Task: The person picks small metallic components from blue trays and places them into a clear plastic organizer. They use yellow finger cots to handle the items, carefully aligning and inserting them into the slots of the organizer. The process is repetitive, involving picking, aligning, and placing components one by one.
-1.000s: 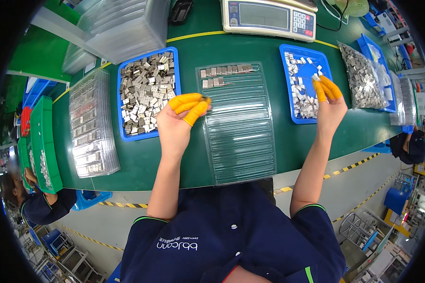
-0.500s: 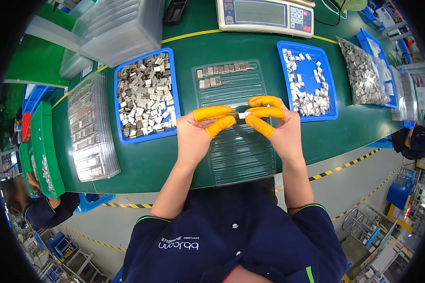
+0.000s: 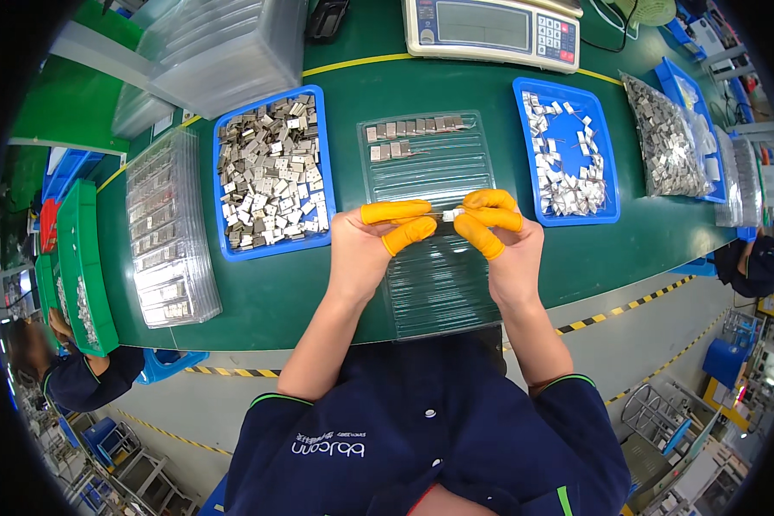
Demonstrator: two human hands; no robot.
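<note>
Yellow finger covers sit on the fingertips of both hands, which meet over a clear ribbed plastic tray (image 3: 434, 305). My right hand (image 3: 509, 241) pinches a small white connector (image 3: 451, 215) between thumb and fingers. From the left, my left hand (image 3: 365, 249) is closed at the fingertips on a thin brownish part running toward the connector; its kind is too small to tell. Beyond the hands, grey metal connector shells (image 3: 414, 129) lie in a full row and a shorter row in the tray, with thin wire ends at their right.
Left stands a blue bin (image 3: 329, 198) of metal shells; right, a blue bin (image 3: 612, 189) of white connectors. Farther left are stacked filled trays (image 3: 172, 232) and a green bin (image 3: 95, 275). A scale (image 3: 490, 34) and a bag of metal parts (image 3: 662, 142) stand beyond. Co-workers sit at both sides.
The scene has shifted slightly rightward in view. My hands remain together, with the white connector held a little farther right; a thin brownish part now shows more plainly between the fingertips.
</note>
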